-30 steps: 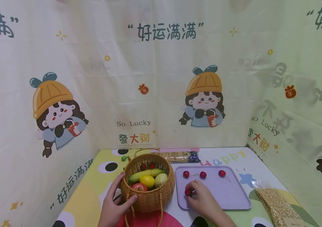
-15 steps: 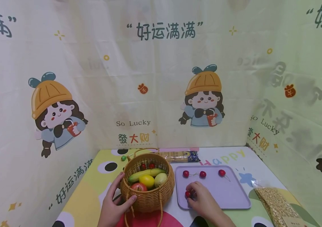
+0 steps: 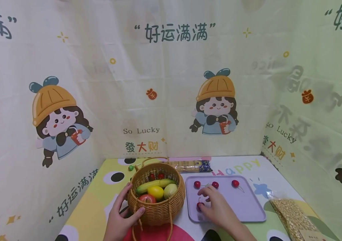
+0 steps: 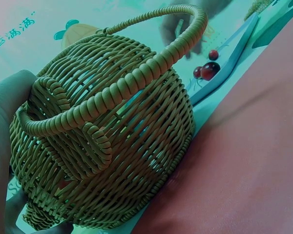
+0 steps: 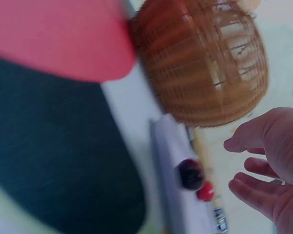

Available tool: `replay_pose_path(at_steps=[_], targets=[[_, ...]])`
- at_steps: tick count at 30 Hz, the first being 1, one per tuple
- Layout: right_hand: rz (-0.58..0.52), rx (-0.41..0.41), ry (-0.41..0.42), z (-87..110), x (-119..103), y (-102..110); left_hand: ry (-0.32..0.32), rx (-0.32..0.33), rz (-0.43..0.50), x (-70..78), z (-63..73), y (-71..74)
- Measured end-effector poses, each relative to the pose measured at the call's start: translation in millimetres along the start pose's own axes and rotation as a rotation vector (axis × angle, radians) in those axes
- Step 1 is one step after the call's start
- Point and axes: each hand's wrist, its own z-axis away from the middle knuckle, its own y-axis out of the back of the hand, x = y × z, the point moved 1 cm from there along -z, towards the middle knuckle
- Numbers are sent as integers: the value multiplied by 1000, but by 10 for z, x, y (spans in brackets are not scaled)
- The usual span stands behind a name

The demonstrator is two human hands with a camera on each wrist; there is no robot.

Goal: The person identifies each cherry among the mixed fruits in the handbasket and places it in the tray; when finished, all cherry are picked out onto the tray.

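My left hand (image 3: pixel 122 209) holds the left side of a round wicker basket (image 3: pixel 161 216), its thumb at the near rim. Inside lie a yellow lemon (image 3: pixel 156 192), a long yellow-green fruit (image 3: pixel 158 184), a red apple (image 3: pixel 147 198), a pale green oval fruit (image 3: pixel 171 191) and two small red fruits (image 3: pixel 160 176). Over the lilac tray (image 3: pixel 246 209), my right hand (image 3: pixel 220 209) hovers with thumb and fingers parted around a dark red cherry (image 3: pixel 199 207) on the tray's left part. In the right wrist view nothing lies between these fingers (image 5: pixel 254 195).
Farther back on the tray are a cherry pair joined by stems (image 3: pixel 197 184) and a single cherry (image 3: pixel 235 183). A noodle-like packet (image 3: pixel 190 166) lies behind the basket. At the right is a bag of pale grains (image 3: pixel 294 217). A patterned cloth wall (image 3: pixel 174 100) closes the back.
The right hand's fingers have spread away from the cherry they were pinching, and its fingertips have lifted. The cherry stays on the tray. My left hand and the basket have hardly moved.
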Motion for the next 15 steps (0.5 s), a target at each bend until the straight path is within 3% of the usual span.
replay_pose_path(at_steps=[7, 12, 15], targets=[[-4, 94, 95, -192, -294, 186, -1, 0, -2, -9, -20, 2], [-4, 77, 105, -336, -551, 240, 8, -8, 6, -18, -29, 5], [-25, 60, 156, -444, -720, 249, 9, -8, 10, -19, -30, 9]])
